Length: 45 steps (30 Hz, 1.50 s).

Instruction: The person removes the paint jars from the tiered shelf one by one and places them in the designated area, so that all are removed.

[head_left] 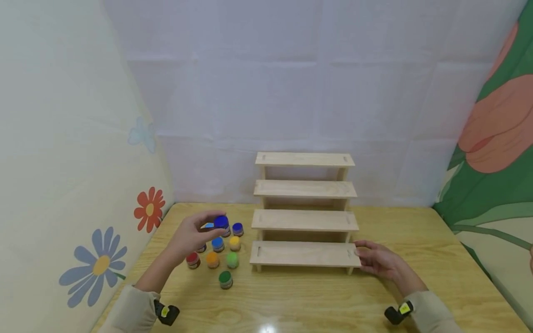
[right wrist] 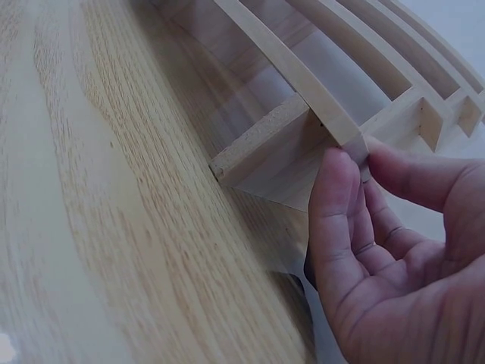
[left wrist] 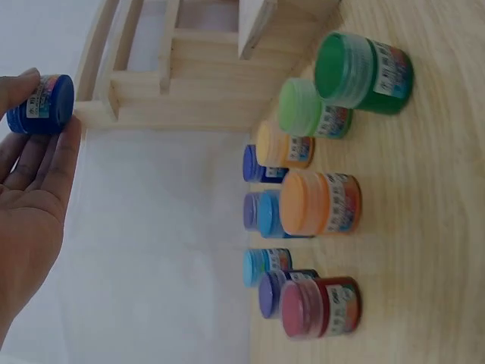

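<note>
My left hand (head_left: 192,237) pinches a dark blue paint jar (head_left: 222,223) between thumb and fingers, raised above the other jars. In the left wrist view the jar's label (left wrist: 38,102) faces the camera, and the wooden stand shows behind it. A stepped wooden stand (head_left: 304,253) with bare shelves stands at the middle of the table. At its right side my right hand (head_left: 381,260) holds the end of the lowest shelf. Close up in the right wrist view, thumb and fingers pinch that shelf's corner (right wrist: 352,148).
Left of the stand, several paint jars stand on the wooden table (head_left: 300,300), among them a red jar (head_left: 193,260), an orange jar (head_left: 212,260), a light green jar (head_left: 232,260) and a dark green jar (head_left: 226,280). A white cloth (head_left: 291,92) hangs behind; patterned cloths flank both sides.
</note>
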Each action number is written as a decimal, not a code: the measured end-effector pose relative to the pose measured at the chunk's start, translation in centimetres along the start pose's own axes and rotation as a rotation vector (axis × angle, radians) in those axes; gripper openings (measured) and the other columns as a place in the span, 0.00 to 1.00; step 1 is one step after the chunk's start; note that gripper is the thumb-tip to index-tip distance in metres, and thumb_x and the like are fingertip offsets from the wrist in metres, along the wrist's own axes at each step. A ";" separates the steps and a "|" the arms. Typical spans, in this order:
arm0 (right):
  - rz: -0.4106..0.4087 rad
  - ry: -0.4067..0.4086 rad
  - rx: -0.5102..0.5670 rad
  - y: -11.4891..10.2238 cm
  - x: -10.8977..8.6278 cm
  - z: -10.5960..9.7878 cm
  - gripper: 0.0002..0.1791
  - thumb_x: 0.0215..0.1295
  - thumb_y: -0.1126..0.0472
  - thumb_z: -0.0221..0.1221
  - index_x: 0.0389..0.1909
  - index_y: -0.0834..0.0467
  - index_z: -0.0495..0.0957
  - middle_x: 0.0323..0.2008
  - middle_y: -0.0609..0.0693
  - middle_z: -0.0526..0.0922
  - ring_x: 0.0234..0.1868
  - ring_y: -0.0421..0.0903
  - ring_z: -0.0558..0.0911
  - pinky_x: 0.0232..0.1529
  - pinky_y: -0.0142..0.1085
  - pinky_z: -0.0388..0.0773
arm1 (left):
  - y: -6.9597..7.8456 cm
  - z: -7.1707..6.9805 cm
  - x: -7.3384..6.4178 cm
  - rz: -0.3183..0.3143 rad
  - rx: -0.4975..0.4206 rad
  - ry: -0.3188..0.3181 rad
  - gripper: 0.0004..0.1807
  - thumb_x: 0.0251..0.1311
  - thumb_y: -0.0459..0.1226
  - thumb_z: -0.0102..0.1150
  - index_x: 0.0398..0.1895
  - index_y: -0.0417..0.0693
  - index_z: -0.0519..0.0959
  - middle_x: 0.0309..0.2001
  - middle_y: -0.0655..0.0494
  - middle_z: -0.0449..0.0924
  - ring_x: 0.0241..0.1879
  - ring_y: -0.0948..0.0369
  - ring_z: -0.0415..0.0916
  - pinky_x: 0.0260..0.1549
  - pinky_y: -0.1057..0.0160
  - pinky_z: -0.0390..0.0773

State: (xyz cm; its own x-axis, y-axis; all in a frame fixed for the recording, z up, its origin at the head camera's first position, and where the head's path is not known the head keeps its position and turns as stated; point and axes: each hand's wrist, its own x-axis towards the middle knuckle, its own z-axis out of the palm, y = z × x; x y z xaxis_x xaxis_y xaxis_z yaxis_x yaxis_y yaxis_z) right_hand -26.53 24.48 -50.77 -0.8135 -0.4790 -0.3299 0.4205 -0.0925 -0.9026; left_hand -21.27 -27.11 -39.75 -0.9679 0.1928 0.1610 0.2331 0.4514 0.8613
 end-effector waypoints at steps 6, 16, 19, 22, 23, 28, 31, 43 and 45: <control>-0.002 0.003 -0.003 0.0 0.0 0.1 0.13 0.75 0.64 0.56 0.57 0.53 0.71 0.38 0.47 0.87 0.38 0.40 0.85 0.37 0.31 0.85 | -1.2 -0.7 -1.2 -0.015 -0.010 -0.010 0.25 0.65 0.41 0.68 0.64 0.45 0.77 0.56 0.44 0.80 0.51 0.66 0.81 0.48 0.64 0.85; -0.006 0.000 -0.007 -0.2 0.2 -0.1 0.12 0.74 0.65 0.56 0.54 0.51 0.73 0.37 0.48 0.86 0.36 0.40 0.85 0.37 0.29 0.84 | -4.1 -1.6 -3.7 -0.177 -0.090 -0.048 0.30 0.63 0.42 0.69 0.66 0.39 0.74 0.57 0.41 0.79 0.50 0.57 0.82 0.42 0.59 0.86; -0.004 0.000 0.001 -0.2 0.1 0.0 0.11 0.74 0.65 0.56 0.53 0.51 0.73 0.37 0.48 0.86 0.36 0.40 0.85 0.37 0.29 0.84 | -4.8 -1.5 -4.3 -0.200 -0.108 -0.057 0.31 0.63 0.42 0.69 0.66 0.37 0.73 0.58 0.40 0.78 0.50 0.58 0.82 0.41 0.58 0.86; 0.000 0.009 0.007 -0.1 0.1 0.1 0.11 0.73 0.65 0.57 0.52 0.51 0.74 0.37 0.48 0.86 0.37 0.41 0.85 0.37 0.29 0.84 | -5.5 -1.5 -4.6 -0.206 -0.084 -0.045 0.31 0.62 0.42 0.70 0.65 0.37 0.74 0.60 0.40 0.78 0.53 0.60 0.79 0.46 0.63 0.84; 0.002 0.013 0.008 -0.1 0.1 0.1 0.11 0.73 0.65 0.57 0.52 0.51 0.74 0.37 0.48 0.86 0.37 0.41 0.85 0.36 0.29 0.84 | -5.7 -1.4 -4.7 -0.209 -0.070 -0.040 0.31 0.62 0.42 0.70 0.65 0.38 0.74 0.61 0.41 0.78 0.55 0.60 0.78 0.49 0.66 0.83; 0.006 0.022 0.009 0.0 0.1 0.2 0.11 0.73 0.65 0.57 0.53 0.51 0.73 0.37 0.48 0.86 0.36 0.40 0.85 0.36 0.29 0.84 | -6.4 -1.4 -5.0 -0.246 -0.003 -0.022 0.31 0.61 0.44 0.71 0.65 0.41 0.76 0.63 0.42 0.77 0.56 0.57 0.76 0.49 0.71 0.79; 0.005 0.020 0.005 0.0 0.2 0.2 0.11 0.74 0.65 0.56 0.53 0.51 0.73 0.37 0.48 0.86 0.36 0.40 0.85 0.36 0.29 0.84 | -6.9 -1.2 -5.2 -0.270 0.008 -0.026 0.30 0.61 0.44 0.71 0.64 0.41 0.77 0.60 0.42 0.78 0.54 0.55 0.77 0.47 0.69 0.80; -0.004 0.002 0.006 0.0 0.2 -0.1 0.11 0.75 0.65 0.55 0.54 0.51 0.73 0.37 0.48 0.87 0.35 0.40 0.85 0.35 0.29 0.84 | -8.5 -0.5 -5.9 -0.303 -0.047 -0.075 0.31 0.60 0.44 0.72 0.63 0.40 0.76 0.61 0.43 0.78 0.59 0.49 0.77 0.50 0.66 0.81; -0.003 -0.001 0.009 0.0 0.2 -0.1 0.11 0.75 0.65 0.55 0.53 0.51 0.74 0.37 0.48 0.87 0.36 0.40 0.85 0.35 0.29 0.84 | -8.6 -0.6 -6.1 -0.299 -0.046 -0.086 0.31 0.60 0.44 0.72 0.64 0.39 0.76 0.62 0.42 0.78 0.60 0.48 0.76 0.51 0.64 0.82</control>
State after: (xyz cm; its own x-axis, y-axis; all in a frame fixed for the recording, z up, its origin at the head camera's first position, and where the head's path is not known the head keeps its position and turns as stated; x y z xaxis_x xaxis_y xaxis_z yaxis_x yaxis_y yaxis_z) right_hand -26.75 24.49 -50.85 -0.8146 -0.4792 -0.3269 0.4216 -0.1020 -0.9010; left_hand -17.46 -32.64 -47.84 -0.9811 0.1313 -0.1420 -0.0667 0.4595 0.8857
